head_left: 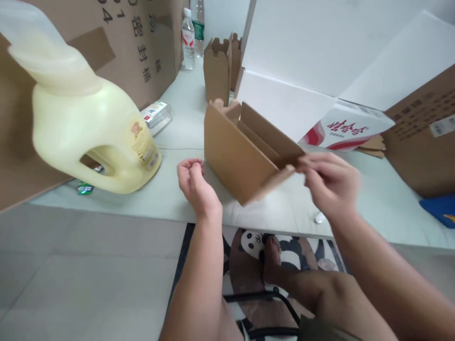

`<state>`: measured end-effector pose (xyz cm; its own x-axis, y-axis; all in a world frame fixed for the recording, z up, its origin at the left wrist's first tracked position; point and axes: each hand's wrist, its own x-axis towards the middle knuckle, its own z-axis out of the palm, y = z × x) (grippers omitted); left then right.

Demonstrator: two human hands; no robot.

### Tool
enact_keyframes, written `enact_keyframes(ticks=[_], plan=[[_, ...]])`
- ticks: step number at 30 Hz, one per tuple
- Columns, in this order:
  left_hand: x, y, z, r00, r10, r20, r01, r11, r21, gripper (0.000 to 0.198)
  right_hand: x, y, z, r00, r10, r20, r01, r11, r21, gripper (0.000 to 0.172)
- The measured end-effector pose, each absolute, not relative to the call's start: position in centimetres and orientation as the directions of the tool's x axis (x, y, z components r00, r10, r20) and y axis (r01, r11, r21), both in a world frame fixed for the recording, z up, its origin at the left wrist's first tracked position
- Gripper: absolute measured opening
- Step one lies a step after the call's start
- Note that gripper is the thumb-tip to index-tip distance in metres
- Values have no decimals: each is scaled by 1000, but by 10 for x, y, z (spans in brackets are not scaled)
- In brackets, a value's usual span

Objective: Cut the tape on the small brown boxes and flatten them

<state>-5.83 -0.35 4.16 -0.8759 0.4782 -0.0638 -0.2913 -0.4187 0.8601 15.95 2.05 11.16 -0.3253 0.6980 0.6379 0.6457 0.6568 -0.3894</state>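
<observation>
A brown cardboard box [231, 151] with an open top stands tilted in front of me. Its near end flap leans outward, and notched tabs show at its far end. My right hand [332, 182] pinches the near right corner of this box between thumb and fingers, slightly blurred by motion. Just left of the box is my left hand [197, 184], its fingers curled in and nothing visible in them. A small gap seems to lie between that hand and the box's side. Behind stand more cardboard boxes [216, 71] of the same notched kind.
A large yellow jug [88, 128] stands at left before a big carton [142, 52]. Water bottles [188, 40] stand at the back. White panels [302, 52] rise behind, near a red-and-white box [350, 125]. A blue item [439, 210] lies at the right edge of the pale-covered surface [170, 189].
</observation>
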Motion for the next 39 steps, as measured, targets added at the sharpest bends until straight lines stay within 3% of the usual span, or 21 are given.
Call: enact_keyframes(ticks=[3, 6, 9, 10, 12, 17, 22, 26, 31, 33, 37, 39], plan=[[-49, -6, 44, -772, 622, 131, -235, -471, 850, 13, 220, -43, 91, -65, 678, 732, 664, 577, -476, 26], [-30, -8, 46, -516, 815, 264, -300, -461, 835, 27, 250, -74, 70, 29, 639, 769, 685, 547, -481, 28], [-9, -8, 46, -424, 850, 313, -306, -460, 834, 28, 262, -73, 54, 86, 642, 762, 621, 563, -545, 15], [-4, -7, 46, -420, 848, 323, -306, -467, 829, 27, 265, -69, 50, 93, 661, 744, 592, 564, -576, 10], [4, -4, 45, -403, 855, 326, -308, -462, 832, 27, 270, -60, 41, 49, 718, 694, 580, 546, -605, 16], [11, 7, 39, -377, 864, 334, -232, -437, 869, 37, 278, -48, 28, -122, 785, 607, 620, 538, -571, 25], [21, 16, 33, -313, 867, 387, -82, -431, 899, 40, 280, -45, 20, -46, 754, 655, 583, 553, -595, 29], [32, 19, 31, -301, 872, 387, -69, -425, 903, 42, 285, -47, 14, 234, 706, 668, 601, 435, -670, 61], [38, 19, 27, -334, 870, 363, -27, -394, 919, 41, 287, -50, 16, 200, 868, 455, 411, 348, -843, 88], [38, 19, 26, -315, 872, 374, 1, -394, 919, 35, 289, -52, 14, 179, 887, 426, 345, 349, -871, 80], [35, 21, 25, -262, 891, 372, -2, -386, 923, 39, 296, -52, 5, 168, 844, 510, 256, 462, -849, 33], [33, 22, 25, -227, 886, 405, 37, -407, 913, 38, 299, -52, 1, 185, 827, 530, 261, 479, -838, 31]])
